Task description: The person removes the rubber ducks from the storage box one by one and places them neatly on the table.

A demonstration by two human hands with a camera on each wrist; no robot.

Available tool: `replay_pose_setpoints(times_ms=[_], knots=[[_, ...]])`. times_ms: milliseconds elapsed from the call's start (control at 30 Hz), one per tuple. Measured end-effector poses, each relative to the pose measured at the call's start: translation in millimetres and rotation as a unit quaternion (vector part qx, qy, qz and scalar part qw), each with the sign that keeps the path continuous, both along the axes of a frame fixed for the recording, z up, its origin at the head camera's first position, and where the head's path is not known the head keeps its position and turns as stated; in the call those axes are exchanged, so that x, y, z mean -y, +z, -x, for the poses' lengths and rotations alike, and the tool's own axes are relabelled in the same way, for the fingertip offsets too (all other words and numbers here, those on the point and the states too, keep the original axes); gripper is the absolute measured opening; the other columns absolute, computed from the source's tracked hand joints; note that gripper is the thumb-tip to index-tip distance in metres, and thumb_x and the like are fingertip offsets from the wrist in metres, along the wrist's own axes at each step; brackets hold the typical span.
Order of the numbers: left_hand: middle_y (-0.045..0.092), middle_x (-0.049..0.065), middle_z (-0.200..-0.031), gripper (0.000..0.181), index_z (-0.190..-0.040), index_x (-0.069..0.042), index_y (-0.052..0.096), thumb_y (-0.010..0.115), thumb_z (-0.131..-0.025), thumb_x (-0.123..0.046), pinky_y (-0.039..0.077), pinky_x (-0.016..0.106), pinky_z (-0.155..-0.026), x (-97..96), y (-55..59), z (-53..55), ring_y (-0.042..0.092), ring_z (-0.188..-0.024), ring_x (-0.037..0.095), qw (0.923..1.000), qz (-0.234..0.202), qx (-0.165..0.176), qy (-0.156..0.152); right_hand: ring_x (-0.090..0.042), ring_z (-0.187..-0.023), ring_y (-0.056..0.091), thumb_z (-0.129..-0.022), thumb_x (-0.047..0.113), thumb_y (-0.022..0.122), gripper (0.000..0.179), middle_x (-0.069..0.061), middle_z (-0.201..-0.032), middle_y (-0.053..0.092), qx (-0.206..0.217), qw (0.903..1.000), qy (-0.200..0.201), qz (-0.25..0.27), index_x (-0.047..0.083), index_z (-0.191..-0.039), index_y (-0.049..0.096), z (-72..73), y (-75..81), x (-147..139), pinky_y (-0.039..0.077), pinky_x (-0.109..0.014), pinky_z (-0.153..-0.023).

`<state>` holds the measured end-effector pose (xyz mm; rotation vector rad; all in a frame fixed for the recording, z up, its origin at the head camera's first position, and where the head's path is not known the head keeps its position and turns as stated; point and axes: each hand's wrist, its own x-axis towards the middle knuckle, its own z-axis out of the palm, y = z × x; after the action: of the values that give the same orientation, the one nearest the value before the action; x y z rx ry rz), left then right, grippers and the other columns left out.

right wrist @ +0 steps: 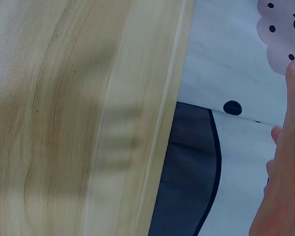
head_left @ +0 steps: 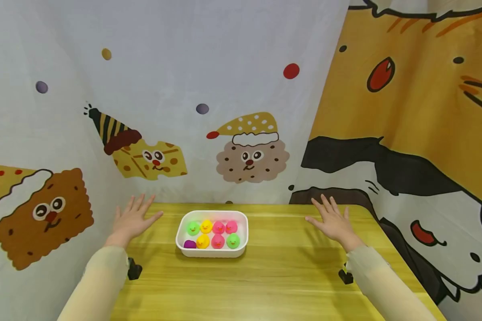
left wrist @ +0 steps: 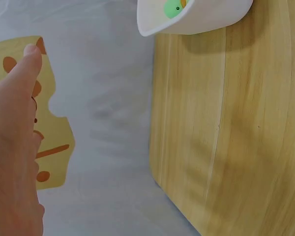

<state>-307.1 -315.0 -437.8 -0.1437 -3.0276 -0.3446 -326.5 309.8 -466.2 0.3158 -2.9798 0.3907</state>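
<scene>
Head view: left hand [head_left: 132, 221] and right hand [head_left: 335, 223], both spread wide. Between them, nearer the left, white tray [head_left: 213, 253] on wooden table [head_left: 265, 285], holding 7 toy ducks [head_left: 218, 241] and 1 purple piece [head_left: 190, 244]. Left wrist view: tray corner, 1 green duck [left wrist: 172, 8] inside. Right wrist view: hand partly cropped, before printed curtain [right wrist: 241, 167].

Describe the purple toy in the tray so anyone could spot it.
On the yellowish wood-grain table sits a white, rounded-corner rectangular tray. In its near-left corner, in the head view, lies a small rounded purple toy. It is the only purple one, with no face visible, unlike the round green, yellow and pink toys nearby.
</scene>
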Motion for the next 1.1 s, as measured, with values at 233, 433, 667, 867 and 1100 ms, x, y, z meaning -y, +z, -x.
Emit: replay_pose_setpoints(times_ms=[233, 433, 667, 867, 1100], knots=[[0.001, 0.021, -0.159, 0.086, -0.157, -0.022, 0.007, 0.031, -0.092, -0.073, -0.015, 0.068, -0.101, 0.9, -0.3, 1.4, -0.006, -0.143, 0.046, 1.0, 0.004, 0.003, 0.001, -0.043, -0.144, -0.004, -0.093, 0.068, 0.04, 0.083, -0.018, -0.16, 0.002, 0.016, 0.9994, 0.023, 0.02, 0.017, -0.156, 0.021, 0.7, 0.6, 8.3, -0.008, -0.075, -0.098], [0.008, 0.028, -0.156, 0.085, -0.157, -0.012, 0.007, 0.037, -0.096, -0.064, 0.0, 0.072, -0.102, -6.6, -2.2, 0.6, 0.005, -0.14, 0.052, 0.9986, -0.05, 0.004, -0.015, -0.047, -0.142, 0.001, -0.098, 0.056, 0.045, 0.076, -0.021, -0.159, 0.002, 0.061, 0.9882, 0.09, 0.108, 0.011, -0.155, 0.023, 5.6, -2.8, 33.1, 0.007, -0.072, -0.102], [0.024, 0.033, -0.15, 0.083, -0.152, 0.005, 0.016, 0.041, -0.099, -0.055, 0.014, 0.066, -0.106, -20.3, -23.1, 5.2, 0.019, -0.136, 0.054, 0.9892, -0.138, 0.01, -0.047, -0.044, -0.142, 0.015, -0.096, 0.051, 0.054, 0.074, -0.018, -0.159, 0.01, 0.135, 0.9657, 0.145, 0.168, 0.008, -0.151, 0.032, 12.6, 2.0, 78.5, 0.019, -0.065, -0.106], [0.022, 0.031, -0.152, 0.085, -0.152, 0.004, 0.016, 0.04, -0.099, -0.057, 0.017, 0.064, -0.107, -37.8, -47.0, 7.9, 0.02, -0.137, 0.052, 0.9784, -0.184, 0.079, -0.053, -0.037, -0.139, 0.03, -0.093, 0.051, 0.059, 0.067, -0.015, -0.152, 0.034, 0.178, 0.9486, 0.176, 0.194, 0.011, -0.145, 0.045, 21.0, 10.2, 122.4, 0.027, -0.056, -0.108], [0.033, 0.029, -0.147, 0.09, -0.152, 0.002, 0.018, 0.046, -0.095, -0.061, 0.023, 0.061, -0.106, -53.8, -67.5, 6.3, 0.029, -0.135, 0.048, 0.9705, -0.204, 0.121, -0.043, -0.036, -0.128, 0.046, -0.095, 0.041, 0.059, 0.054, -0.015, -0.139, 0.051, 0.233, 0.9255, 0.205, 0.217, 0.008, -0.138, 0.054, 27.2, 16.2, 167.4, 0.037, -0.051, -0.102]])
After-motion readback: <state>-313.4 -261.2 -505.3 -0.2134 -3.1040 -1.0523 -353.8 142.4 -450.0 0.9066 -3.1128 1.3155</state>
